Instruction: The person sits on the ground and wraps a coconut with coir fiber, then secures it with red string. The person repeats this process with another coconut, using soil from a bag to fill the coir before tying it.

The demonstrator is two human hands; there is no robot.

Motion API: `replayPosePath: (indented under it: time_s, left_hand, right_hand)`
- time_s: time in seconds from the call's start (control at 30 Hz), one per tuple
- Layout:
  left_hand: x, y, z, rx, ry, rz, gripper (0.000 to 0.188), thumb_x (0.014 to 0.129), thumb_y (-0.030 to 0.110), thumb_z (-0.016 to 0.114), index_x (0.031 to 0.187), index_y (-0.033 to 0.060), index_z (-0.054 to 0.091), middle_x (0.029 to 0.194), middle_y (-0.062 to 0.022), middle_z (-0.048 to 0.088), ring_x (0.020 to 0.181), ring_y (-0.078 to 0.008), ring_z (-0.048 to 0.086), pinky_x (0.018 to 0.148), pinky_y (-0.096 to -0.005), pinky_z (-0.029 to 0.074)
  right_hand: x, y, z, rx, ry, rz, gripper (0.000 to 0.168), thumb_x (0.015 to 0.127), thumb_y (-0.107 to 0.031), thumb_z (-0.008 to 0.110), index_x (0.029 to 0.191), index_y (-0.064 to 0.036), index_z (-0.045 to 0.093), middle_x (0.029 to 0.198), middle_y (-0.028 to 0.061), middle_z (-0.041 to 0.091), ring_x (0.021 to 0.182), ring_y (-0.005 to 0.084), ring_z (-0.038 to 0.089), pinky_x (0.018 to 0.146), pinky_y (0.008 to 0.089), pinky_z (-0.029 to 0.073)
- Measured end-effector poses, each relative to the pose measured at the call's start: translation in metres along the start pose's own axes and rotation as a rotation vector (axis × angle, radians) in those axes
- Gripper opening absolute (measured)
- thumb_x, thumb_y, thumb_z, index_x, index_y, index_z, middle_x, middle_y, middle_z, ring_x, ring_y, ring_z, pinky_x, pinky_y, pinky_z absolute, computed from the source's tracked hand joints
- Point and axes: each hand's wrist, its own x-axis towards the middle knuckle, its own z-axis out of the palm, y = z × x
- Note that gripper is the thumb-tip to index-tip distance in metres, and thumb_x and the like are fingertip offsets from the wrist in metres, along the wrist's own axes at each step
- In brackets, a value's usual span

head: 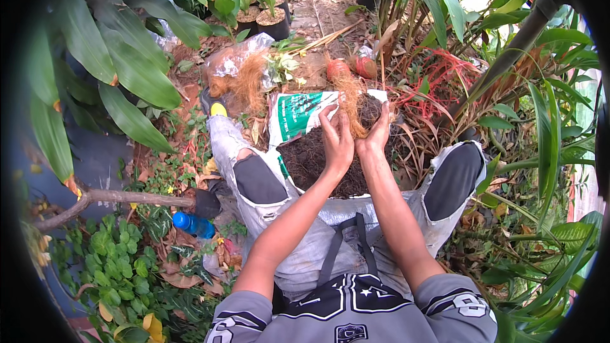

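Note:
My left hand (339, 142) and my right hand (374, 134) are cupped together with the wrists close, above an opened sack. A tuft of brown coconut fibre (351, 112) runs between the palms and hangs out beyond the fingertips. Beside it, toward the right hand, shows a dark round clump of soil and roots (371, 108); whether it rests in the palm or lies below, I cannot tell. Dark, fibrous potting soil (305, 159) fills the white and green plastic sack (298, 114) between my knees. The palms partly hide the fibre's lower end.
Loose coconut fibre (252, 76) lies by a clear plastic bag (255, 47). Two red-wrapped bundles (338, 69) (366, 66) sit beyond the sack. A blue bottle (193, 225) lies at left. Potted plants (273, 23), red string (441, 78) and a dark pole (505, 57) stand around.

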Motion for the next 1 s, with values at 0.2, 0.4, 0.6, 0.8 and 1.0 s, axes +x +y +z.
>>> replayPosePath:
  time_s: [0.2, 0.4, 0.6, 0.8, 1.0]
  left_hand:
    - [0.005, -0.009, -0.003, 0.512, -0.394, 0.335, 0.058, 0.101, 0.04, 0.034, 0.146, 0.0034, 0.028, 0.149, -0.0262, 0.026, 0.139, -0.0421, 0.024, 0.114, -0.0472, 0.021]
    - [0.004, -0.01, -0.004, 0.605, -0.5, 0.283, 0.061, 0.103, 0.039, 0.025, 0.15, 0.0012, 0.013, 0.154, -0.0276, -0.001, 0.144, -0.0431, 0.002, 0.116, -0.0479, 0.01]
    - [0.004, 0.0, -0.006, 0.586, -0.509, 0.198, 0.081, 0.096, 0.062, 0.016, 0.15, 0.003, 0.008, 0.152, -0.0318, -0.008, 0.141, -0.0488, -0.003, 0.115, -0.0523, 0.008]
    - [0.008, 0.012, -0.017, 0.552, -0.563, 0.222, 0.085, 0.094, 0.066, 0.013, 0.148, 0.0001, 0.018, 0.151, -0.0327, -0.008, 0.141, -0.0491, -0.003, 0.115, -0.0539, 0.007]
    - [0.019, 0.033, -0.027, 0.201, -0.667, 0.178, 0.083, 0.096, 0.064, 0.02, 0.141, -0.0028, 0.037, 0.152, -0.0208, 0.025, 0.144, -0.0315, 0.018, 0.115, -0.0432, 0.016]
  right_hand:
    - [0.017, 0.008, -0.025, -0.182, -0.12, -0.17, 0.04, 0.098, -0.024, 0.049, 0.131, -0.002, 0.047, 0.121, 0.0131, 0.058, 0.107, 0.0247, 0.059, 0.09, 0.0368, 0.05]
    - [0.019, 0.012, -0.032, -0.547, -0.195, -0.358, 0.04, 0.102, -0.028, 0.041, 0.127, 0.002, 0.05, 0.118, 0.0134, 0.061, 0.101, 0.0224, 0.061, 0.087, 0.0335, 0.049]
    - [-0.041, -0.012, 0.026, -0.456, -0.274, -0.208, 0.059, 0.095, -0.046, 0.053, 0.125, 0.005, 0.048, 0.118, 0.0154, 0.059, 0.101, 0.0218, 0.059, 0.088, 0.0338, 0.047]
    - [-0.028, -0.004, 0.021, -0.744, -0.311, -0.369, 0.062, 0.086, -0.034, 0.069, 0.127, 0.006, 0.044, 0.119, 0.0166, 0.056, 0.107, 0.023, 0.054, 0.091, 0.0334, 0.043]
    - [-0.012, -0.017, 0.016, -0.307, -0.144, -0.217, 0.044, 0.096, -0.031, 0.053, 0.124, 0.002, 0.047, 0.116, 0.0151, 0.058, 0.102, 0.0239, 0.059, 0.086, 0.035, 0.048]
